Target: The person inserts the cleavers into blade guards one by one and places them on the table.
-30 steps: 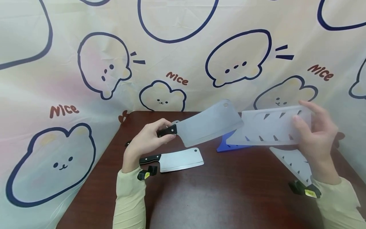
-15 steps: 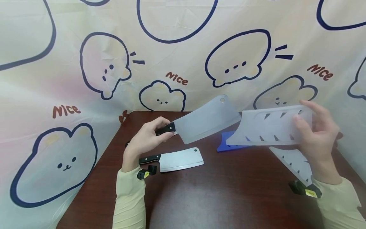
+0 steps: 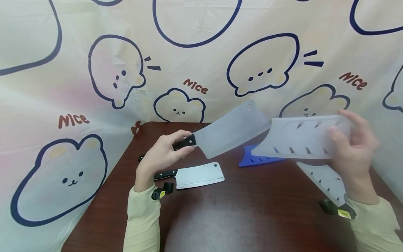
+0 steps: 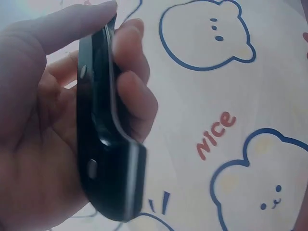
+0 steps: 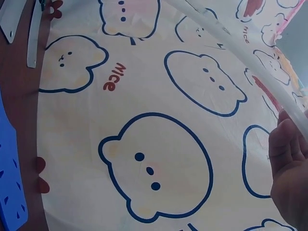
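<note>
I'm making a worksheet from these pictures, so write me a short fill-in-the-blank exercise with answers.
1. The left grip holds a raised cleaver by its handle, which is coloured ____.
2. The right grip holds a white guard; of the guards lying on the table in the head view, the left one is coloured ____.
3. The red word printed on the backdrop is ____.

Missing words: black; blue; Nice.

A grey-bladed, black-handled cleaver (image 3: 231,130) tilts in midair, rising to the right. A slotted, translucent white sheath (image 3: 302,138) is held nearly level beside its far end; contact is unclear.
</note>
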`<act>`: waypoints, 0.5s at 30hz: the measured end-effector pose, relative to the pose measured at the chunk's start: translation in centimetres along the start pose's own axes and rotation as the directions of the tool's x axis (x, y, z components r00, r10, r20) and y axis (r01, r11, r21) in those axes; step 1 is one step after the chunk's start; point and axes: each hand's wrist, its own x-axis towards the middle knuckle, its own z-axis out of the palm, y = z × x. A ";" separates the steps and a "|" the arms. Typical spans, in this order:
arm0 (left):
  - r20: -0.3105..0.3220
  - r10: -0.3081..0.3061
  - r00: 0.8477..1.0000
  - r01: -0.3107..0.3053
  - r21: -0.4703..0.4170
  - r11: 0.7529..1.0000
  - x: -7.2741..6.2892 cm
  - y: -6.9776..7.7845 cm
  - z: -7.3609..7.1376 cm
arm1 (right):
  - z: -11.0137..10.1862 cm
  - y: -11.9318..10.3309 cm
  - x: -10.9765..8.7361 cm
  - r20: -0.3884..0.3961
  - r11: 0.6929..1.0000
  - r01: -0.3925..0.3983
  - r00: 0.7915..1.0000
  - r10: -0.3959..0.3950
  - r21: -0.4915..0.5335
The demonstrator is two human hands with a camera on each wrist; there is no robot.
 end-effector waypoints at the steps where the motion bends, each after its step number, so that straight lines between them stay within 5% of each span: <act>1: 0.003 0.016 1.000 -0.016 -0.001 1.000 -0.1 0.3 0.0 | -0.1 -0.1 0.0 -0.004 1.000 0.000 1.000 0.000 -0.023; 9: -0.040 0.111 0.993 -0.109 0.036 0.993 -0.8 1.8 -0.2 | -0.4 -0.5 0.3 -0.044 0.980 -0.033 0.998 0.043 0.196; 15: -0.074 0.119 0.990 -0.118 0.007 0.993 -0.7 2.0 0.1 | -0.1 -0.7 0.2 -0.056 0.979 -0.037 0.997 0.049 0.201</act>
